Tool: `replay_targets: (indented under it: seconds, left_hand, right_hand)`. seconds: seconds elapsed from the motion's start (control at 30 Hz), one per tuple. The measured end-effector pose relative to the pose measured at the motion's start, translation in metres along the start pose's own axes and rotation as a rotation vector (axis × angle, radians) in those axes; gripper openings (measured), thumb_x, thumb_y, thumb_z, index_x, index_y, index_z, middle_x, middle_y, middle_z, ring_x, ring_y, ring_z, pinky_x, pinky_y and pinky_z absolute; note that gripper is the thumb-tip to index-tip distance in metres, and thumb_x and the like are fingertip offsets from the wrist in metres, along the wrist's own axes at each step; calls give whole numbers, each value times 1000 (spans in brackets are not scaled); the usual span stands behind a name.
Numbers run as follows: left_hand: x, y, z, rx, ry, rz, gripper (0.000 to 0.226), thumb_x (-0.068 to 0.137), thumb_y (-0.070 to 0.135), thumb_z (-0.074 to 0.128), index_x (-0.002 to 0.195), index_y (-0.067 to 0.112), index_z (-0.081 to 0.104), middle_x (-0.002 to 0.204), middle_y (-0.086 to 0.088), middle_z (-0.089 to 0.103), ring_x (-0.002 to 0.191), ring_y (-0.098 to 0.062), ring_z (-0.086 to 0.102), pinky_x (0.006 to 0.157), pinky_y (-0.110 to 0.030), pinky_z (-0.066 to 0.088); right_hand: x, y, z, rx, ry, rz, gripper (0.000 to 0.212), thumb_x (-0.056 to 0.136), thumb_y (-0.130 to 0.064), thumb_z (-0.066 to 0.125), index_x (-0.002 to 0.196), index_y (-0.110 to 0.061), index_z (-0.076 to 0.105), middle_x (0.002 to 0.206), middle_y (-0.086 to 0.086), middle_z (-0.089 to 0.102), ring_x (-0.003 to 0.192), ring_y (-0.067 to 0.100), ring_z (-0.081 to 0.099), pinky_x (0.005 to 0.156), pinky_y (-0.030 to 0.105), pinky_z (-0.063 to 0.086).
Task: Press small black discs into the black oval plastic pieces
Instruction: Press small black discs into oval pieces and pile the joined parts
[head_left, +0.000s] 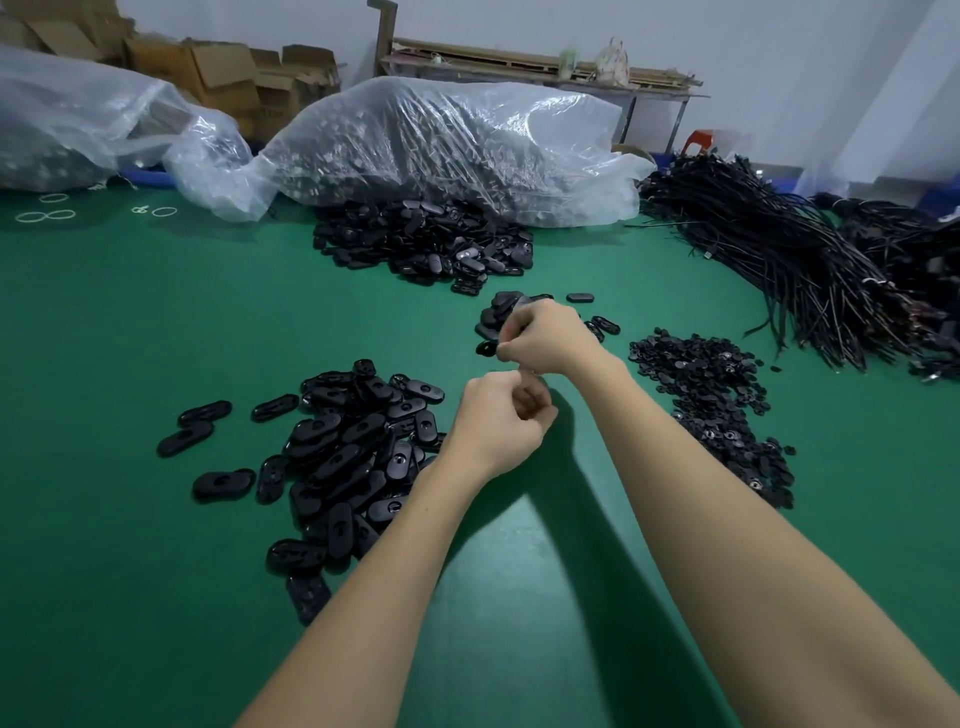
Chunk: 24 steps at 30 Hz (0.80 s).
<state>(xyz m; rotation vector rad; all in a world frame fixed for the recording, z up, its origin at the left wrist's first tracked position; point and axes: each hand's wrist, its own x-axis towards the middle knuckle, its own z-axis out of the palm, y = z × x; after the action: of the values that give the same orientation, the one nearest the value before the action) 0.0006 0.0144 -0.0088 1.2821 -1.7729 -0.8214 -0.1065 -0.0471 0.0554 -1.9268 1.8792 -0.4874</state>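
So both hands are up over the green surface (130, 322) right now. The right hand (545, 338) has its fingers curled down over a small cluster of black oval pieces (498, 312), and it looks like it's pinching something dark at the tips, probably one oval, but I honestly can't tell for sure. The left hand (498, 421) sits just below and nearer the camera, fingers curled in toward the palm; whether there's a disc tucked in there is hidden.

The key bit: the ovals being worked lie just past the right fingertips, up and to the left of them, so the right hand is clearly the closer one. The disc pile (711, 405) is off to the right, also on the right hand's side. The bigger oval heap (353, 452) sits left of the left hand, pieces lying every which way, so no consistent long axis there.

My guess is the next press needs the two hands brought together.
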Motion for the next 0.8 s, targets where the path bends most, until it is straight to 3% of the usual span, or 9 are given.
replay_targets:
  seconds: [0.13,0.3,0.43,0.57,0.6,0.67,0.73,0.8]
  left_hand:
    - [0,0,-1,20,23,35,12,83,12,73,73,19,70,66,7,69,60,-4,61,63,-13,48]
    - [0,1,-1,-2,133,55,12,86,22,74,81,22,63,78,7,68,69,-7,64,63,-15,46]
    - [0,2,-2,4,112,39,29,86,32,77,108,29,57,100,8,58,79,-5,64,67,-13,50]
    - [2,2,-2,-98,120,60,10,89,18,75,90,28,73,83,13,73,75,2,68,69,-7,49]
    - [3,1,-2,-123,134,42,10,89,18,74,88,28,74,78,13,74,73,2,68,70,-9,50]
    - [4,-1,-3,-192,141,-19,10,89,19,73,89,29,74,75,11,75,71,-5,71,73,-21,58]
    - [5,-2,-3,-242,156,-62,10,90,17,72,88,27,73,73,8,75,70,-11,73,77,-33,62]
    - [6,-2,-3,-234,167,-70,13,90,16,70,84,26,73,72,8,75,70,-12,74,79,-37,62]
  right_hand:
    - [-20,32,0,162,98,76,10,81,-18,69,78,-28,69,84,1,75,84,24,74,86,44,61]
    - [-39,60,3,230,164,88,7,81,-22,71,78,-28,69,81,-5,75,86,21,72,86,41,59]
    - [-46,67,-1,256,104,-17,12,85,-16,71,80,-28,70,77,-4,76,66,11,67,73,32,59]
    - [-48,72,-9,249,-53,-47,10,87,-18,74,83,-27,71,69,-3,74,58,9,63,67,25,55]
    - [-47,75,-12,240,-67,-34,6,87,-25,76,84,-28,72,70,-6,74,61,7,64,67,22,53]
    - [-44,82,-20,181,60,28,8,87,-39,75,85,-32,73,78,-12,75,75,5,68,71,23,53]
    - [-39,88,-29,107,179,97,7,88,-39,70,85,-34,74,86,-15,74,87,11,69,77,30,55]
    - [-34,90,-34,112,156,124,8,89,-34,67,85,-34,74,88,-14,74,85,13,69,76,32,56]
